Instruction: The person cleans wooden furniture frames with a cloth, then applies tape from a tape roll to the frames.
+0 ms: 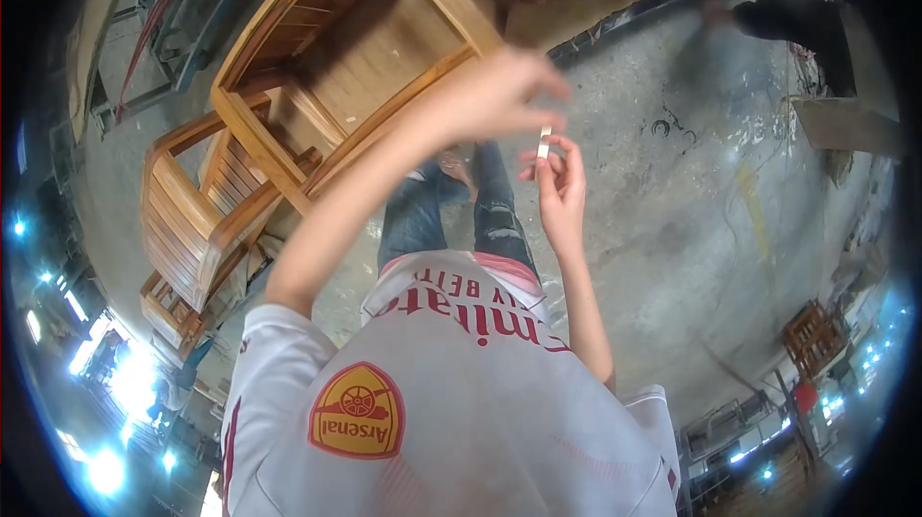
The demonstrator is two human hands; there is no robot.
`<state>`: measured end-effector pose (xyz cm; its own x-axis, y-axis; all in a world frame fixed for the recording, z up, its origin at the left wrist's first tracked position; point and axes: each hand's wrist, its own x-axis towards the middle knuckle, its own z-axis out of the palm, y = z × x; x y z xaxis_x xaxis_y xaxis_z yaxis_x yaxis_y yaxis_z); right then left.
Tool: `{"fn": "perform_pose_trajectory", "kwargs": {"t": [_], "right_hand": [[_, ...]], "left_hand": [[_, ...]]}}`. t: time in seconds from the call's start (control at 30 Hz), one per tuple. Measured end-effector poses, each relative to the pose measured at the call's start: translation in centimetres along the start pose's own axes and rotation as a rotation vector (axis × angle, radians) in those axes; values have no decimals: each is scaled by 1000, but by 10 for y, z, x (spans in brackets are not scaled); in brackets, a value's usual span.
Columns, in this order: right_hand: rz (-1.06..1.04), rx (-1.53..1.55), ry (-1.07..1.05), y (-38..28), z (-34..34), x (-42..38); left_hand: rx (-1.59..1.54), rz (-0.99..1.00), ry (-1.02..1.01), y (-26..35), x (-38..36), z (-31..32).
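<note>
My right hand (564, 186) is raised over the floor, its thumb and fingers pinching a small pale strip (545, 143) that stands nearly upright. The strip's material cannot be made out. My left hand (504, 95) reaches across from the left, just above the strip's top end. It is smeared by motion, but its thumb and fingers show apart with nothing visible between them. Beneath my left forearm stands a wooden bench frame (451, 64) with a slatted side and a plain board panel.
Wooden slatted chairs (206, 219) stand at the left. Another person in dark clothing (792, 23) is at the upper right, beside a board (845, 125). A slatted wooden piece (814, 336) lies far right on the concrete floor (672, 258). Metal frames (158, 27) are at the upper left.
</note>
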<state>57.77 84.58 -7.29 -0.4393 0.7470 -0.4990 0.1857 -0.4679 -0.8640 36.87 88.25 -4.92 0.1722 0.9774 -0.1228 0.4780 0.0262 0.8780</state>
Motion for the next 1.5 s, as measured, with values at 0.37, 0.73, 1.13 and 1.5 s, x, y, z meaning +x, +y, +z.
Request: {"fn": "perform_pose_trajectory", "kwargs": {"t": [0.37, 0.73, 1.13, 1.5], "right_hand": [[193, -312, -269, 66, 35, -74], [263, -389, -444, 95, 28, -63], [-154, -654, -114, 36, -24, -10], [58, -550, -237, 20, -108, -18]], "left_hand": [[-447, -377, 228, -43, -184, 136], [-253, -462, 691, -15, -223, 186], [-313, -533, 1103, 4, -75, 221], [44, -823, 1601, -99, -21, 150]]}}
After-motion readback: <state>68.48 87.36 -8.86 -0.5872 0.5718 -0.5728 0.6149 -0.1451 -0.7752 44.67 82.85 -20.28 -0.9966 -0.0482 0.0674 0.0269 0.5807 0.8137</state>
